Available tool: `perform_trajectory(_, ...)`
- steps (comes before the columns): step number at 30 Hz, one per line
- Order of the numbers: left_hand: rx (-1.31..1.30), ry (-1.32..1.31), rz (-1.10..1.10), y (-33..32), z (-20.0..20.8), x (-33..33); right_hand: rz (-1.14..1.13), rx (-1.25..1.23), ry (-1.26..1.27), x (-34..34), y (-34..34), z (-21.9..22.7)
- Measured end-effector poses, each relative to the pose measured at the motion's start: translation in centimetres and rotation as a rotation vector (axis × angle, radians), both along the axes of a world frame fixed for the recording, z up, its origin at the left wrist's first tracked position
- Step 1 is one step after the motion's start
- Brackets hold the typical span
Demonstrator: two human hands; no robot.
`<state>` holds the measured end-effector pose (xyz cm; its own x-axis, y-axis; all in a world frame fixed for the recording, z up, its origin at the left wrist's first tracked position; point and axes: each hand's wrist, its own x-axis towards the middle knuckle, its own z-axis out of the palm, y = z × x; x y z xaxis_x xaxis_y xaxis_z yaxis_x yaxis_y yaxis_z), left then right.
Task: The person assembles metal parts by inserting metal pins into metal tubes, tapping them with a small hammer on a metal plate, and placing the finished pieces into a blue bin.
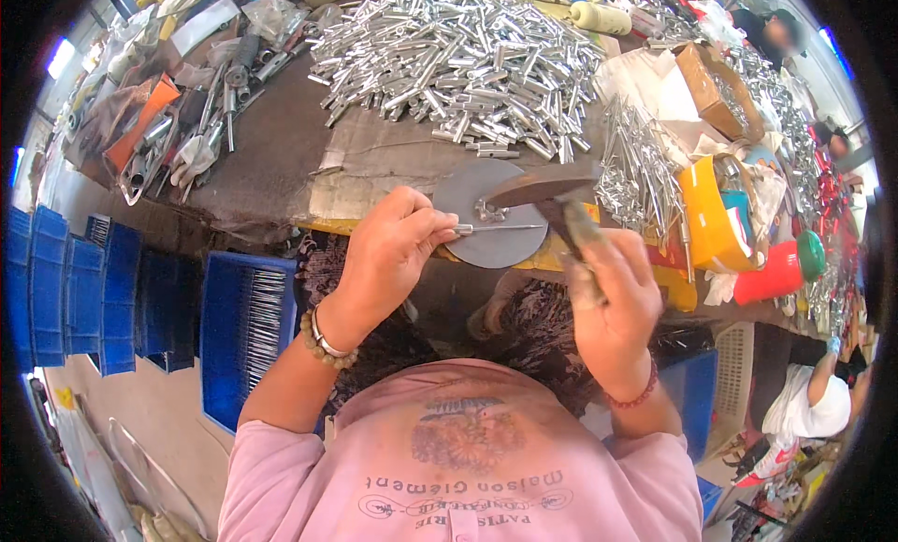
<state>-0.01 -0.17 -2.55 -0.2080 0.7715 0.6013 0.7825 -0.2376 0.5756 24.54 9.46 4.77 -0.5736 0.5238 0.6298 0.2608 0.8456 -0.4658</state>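
My left hand (385, 252) pinches a short silver metal tube (462, 230) between thumb and fingers. A thin metal rod (505, 228) extends from the tube's right end, over a round grey plate (486, 252) at the bench's near edge. In my closed right hand (617, 299) is a hammer (543, 185), gripped by its handle. Its dark head hangs over the right half of the plate and partly hides it. Several small metal pieces (488, 211) lie on the plate beside the hammer head.
Beyond the plate rises a large heap of silver tubes (458, 60). Thin rods (636, 168) are piled to the right, near a yellow container (703, 215) and a red jar (772, 273). A blue bin (217, 346) with rods stands below left. A co-worker (814, 406) is at far right.
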Motion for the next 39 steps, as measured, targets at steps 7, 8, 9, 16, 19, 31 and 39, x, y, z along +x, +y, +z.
perform_trajectory(7,0.013,-0.012,-0.019,0.5,-0.4,-0.6,0.052,0.052,-0.251,-0.9,-0.4,-3.3)
perform_trajectory(8,0.006,-0.001,-0.025,0.6,-0.4,-0.8,0.04,0.07,-0.292,-0.8,-0.3,-2.5)
perform_trajectory(9,-0.007,0.008,-0.03,0.3,-0.4,-0.8,0.03,0.083,-0.335,-0.8,-0.6,-2.0)
perform_trajectory(16,-0.053,-0.043,-0.055,-0.2,0.1,-0.7,0.051,-0.134,-0.053,0.0,0.2,0.4)
perform_trajectory(19,-0.057,-0.081,-0.069,-0.2,0.0,-0.7,0.092,-0.196,-0.076,-0.4,1.3,1.4)
perform_trajectory(31,-0.026,-0.063,-0.11,-0.1,0.1,-0.8,0.041,0.052,-0.297,-0.5,-0.1,-3.9)
perform_trajectory(39,-0.005,-0.087,-0.102,0.0,0.1,-0.9,-0.093,0.084,0.155,-0.4,-1.6,-0.4)
